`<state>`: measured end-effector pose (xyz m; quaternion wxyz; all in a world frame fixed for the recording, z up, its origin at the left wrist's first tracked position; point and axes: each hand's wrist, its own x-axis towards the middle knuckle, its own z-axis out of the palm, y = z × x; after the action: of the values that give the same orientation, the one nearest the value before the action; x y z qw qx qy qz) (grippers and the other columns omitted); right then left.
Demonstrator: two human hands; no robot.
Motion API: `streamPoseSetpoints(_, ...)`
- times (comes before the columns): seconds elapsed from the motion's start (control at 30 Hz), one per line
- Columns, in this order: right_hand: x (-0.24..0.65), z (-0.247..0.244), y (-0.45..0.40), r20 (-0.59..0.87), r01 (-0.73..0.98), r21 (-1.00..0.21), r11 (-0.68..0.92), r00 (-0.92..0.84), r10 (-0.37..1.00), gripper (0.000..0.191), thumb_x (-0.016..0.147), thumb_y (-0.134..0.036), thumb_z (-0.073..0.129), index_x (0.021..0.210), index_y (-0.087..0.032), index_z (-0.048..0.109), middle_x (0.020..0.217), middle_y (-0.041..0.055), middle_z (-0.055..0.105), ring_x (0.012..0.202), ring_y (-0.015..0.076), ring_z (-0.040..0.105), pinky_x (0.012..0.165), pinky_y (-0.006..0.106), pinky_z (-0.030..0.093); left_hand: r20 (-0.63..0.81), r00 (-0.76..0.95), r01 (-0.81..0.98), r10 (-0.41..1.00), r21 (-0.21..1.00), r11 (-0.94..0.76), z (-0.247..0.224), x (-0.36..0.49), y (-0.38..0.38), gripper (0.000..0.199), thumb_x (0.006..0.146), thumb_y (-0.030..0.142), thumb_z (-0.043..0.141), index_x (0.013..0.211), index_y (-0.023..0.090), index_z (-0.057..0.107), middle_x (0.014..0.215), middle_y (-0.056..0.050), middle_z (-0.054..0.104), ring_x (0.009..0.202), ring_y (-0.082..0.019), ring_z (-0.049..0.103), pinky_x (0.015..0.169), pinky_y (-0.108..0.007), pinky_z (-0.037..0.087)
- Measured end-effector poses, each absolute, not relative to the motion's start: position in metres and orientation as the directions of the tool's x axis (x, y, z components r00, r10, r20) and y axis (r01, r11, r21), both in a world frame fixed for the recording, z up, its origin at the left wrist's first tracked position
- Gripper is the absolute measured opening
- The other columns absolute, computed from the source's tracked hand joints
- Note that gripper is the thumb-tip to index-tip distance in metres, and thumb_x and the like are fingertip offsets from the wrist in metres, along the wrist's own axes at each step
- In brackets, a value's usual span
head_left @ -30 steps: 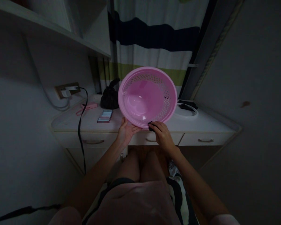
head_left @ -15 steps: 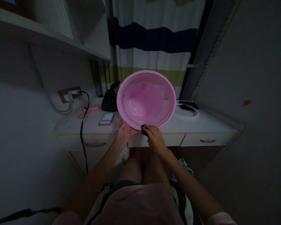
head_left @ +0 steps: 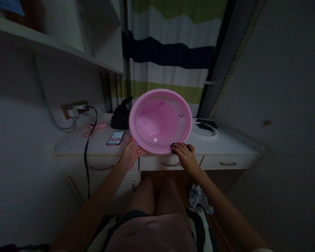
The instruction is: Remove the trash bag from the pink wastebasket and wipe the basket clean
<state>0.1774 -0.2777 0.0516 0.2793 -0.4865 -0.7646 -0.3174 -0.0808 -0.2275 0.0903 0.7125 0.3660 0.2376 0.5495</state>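
Note:
A pink plastic basket (head_left: pixel 157 115) with lattice sides is tilted, its opening facing me, at the front of the white desk. My left hand (head_left: pixel 130 154) grips its lower left rim, thumb up and fingers underneath. In my right hand (head_left: pixel 186 157) is a soft black piece, seemingly a cloth (head_left: pixel 174 148), bunched under the fingers and against the lower right rim. Part of the cloth is hidden by that hand.
On the desk (head_left: pixel 225 145) lie a phone (head_left: pixel 116 137), a pink strap-like item (head_left: pixel 99 126) and a knotted black bag (head_left: pixel 120 117). A white ring (head_left: pixel 210 133) is at right. A black cable (head_left: pixel 88 147) hangs from the socket. Clear plastic (head_left: pixel 199 197) lies below.
My right hand has slid the black cloth rightward along the rim, away from my left hand. The basket sits slightly lower and further left in view, as the camera view has shifted too.

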Motion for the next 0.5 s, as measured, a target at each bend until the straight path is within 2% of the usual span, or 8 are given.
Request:
streamPoseSetpoints(0.17,0.172,0.047,-0.275,0.688,0.892,0.249,0.376,-0.436,0.579,0.036,0.084,-0.005,0.044,0.113,-0.022,0.057,0.115,0.0075,0.064,0.109,0.019,0.053,0.093,0.039,0.021,0.053,0.259,-0.548,0.964,0.83,0.102,0.094,-0.084,-0.228,0.053,0.088,0.036,0.042,0.137,0.024,0.027,0.098,-0.015,0.068,0.077,-0.027,0.068,0.081,-0.051,0.047)
streamPoseSetpoints(0.37,0.153,0.041,-0.274,0.714,0.887,0.229,0.401,-0.433,0.55,0.034,0.083,-0.007,0.05,0.114,-0.02,0.057,0.114,0.0082,0.064,0.108,0.0189,0.053,0.09,0.038,0.022,0.046,0.252,-0.549,0.967,0.83,0.103,0.096,-0.084,-0.232,0.055,0.088,0.037,0.041,0.139,0.021,0.026,0.093,-0.015,0.069,0.073,-0.027,0.068,0.079,-0.049,0.048)
streamPoseSetpoints(0.5,0.146,0.041,-0.276,0.696,0.892,0.23,0.389,-0.43,0.575,0.035,0.081,-0.008,0.053,0.114,-0.02,0.057,0.114,0.0096,0.064,0.108,0.0202,0.053,0.09,0.038,0.023,0.022,0.258,-0.564,0.966,0.815,0.132,0.094,-0.087,-0.231,0.056,0.088,0.036,0.043,0.139,0.023,0.025,0.1,-0.016,0.068,0.075,-0.026,0.069,0.08,-0.047,0.048)
